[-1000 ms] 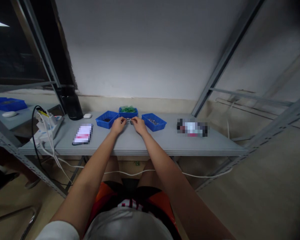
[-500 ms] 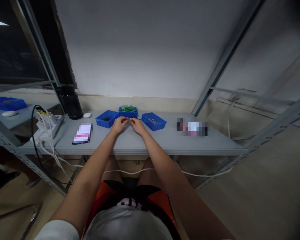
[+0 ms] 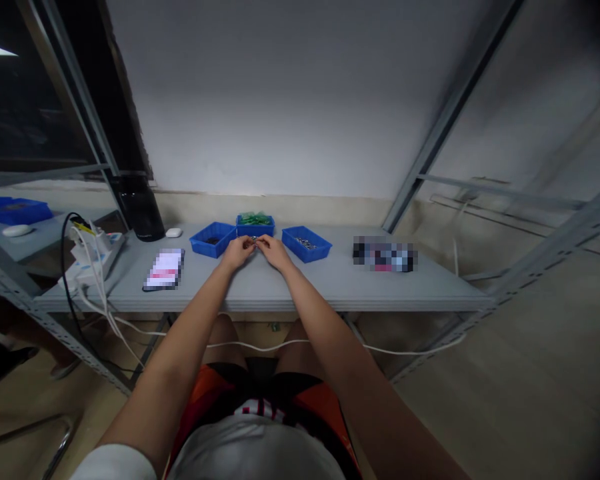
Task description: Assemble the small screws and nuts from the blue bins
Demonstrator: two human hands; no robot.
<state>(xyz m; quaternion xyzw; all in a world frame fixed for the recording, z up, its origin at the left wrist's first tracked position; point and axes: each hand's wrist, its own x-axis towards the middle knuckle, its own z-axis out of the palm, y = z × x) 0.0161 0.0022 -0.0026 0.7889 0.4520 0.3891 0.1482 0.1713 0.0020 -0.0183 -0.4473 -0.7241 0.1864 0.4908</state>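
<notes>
My left hand (image 3: 239, 252) and my right hand (image 3: 273, 251) meet over the grey table (image 3: 260, 287), fingers pinched together around something small and metallic, too tiny to make out. Just left of my left hand is a blue tray (image 3: 200, 247) with dark small parts. Behind both hands stands a second blue tray (image 3: 247, 230) holding green pieces (image 3: 255, 219). To the right of my right hand, a third blue tray (image 3: 320, 251) contains small shiny metal parts (image 3: 306, 243).
A phone (image 3: 164, 269), a white case (image 3: 174, 233), a black container (image 3: 143, 208) and a power strip with cables (image 3: 93, 257) are on the left. A blurred-out object (image 3: 384, 256) lies at the right. Metal shelf posts flank the table.
My right hand has shifted slightly left, closer to my left hand. The trays have not moved on the table.
</notes>
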